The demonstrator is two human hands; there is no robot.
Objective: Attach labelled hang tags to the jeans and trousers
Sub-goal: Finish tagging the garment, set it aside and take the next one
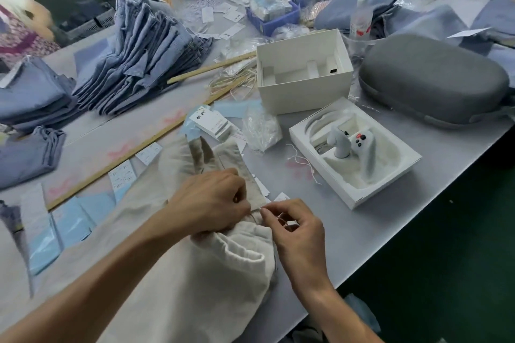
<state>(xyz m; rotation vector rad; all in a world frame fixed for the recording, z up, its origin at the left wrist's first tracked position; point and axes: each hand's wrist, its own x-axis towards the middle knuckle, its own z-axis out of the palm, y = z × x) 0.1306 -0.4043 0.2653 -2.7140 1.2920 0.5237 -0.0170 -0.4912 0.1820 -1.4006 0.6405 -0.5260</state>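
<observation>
fingers of left hand (207,203) curled, pinching waistband of cream trousers (195,273) at near table (434,175) edge. right hand (292,228) pinches thin string beside it. hang tags (213,124) stacked just beyond.

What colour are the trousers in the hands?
Cream trousers, clearest in the head view.

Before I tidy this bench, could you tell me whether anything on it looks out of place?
Yes: a white tray holding a game-style controller, an open white box and a grey hard case sit among the garments. Loose hang tags and strings lie scattered nearby.
</observation>
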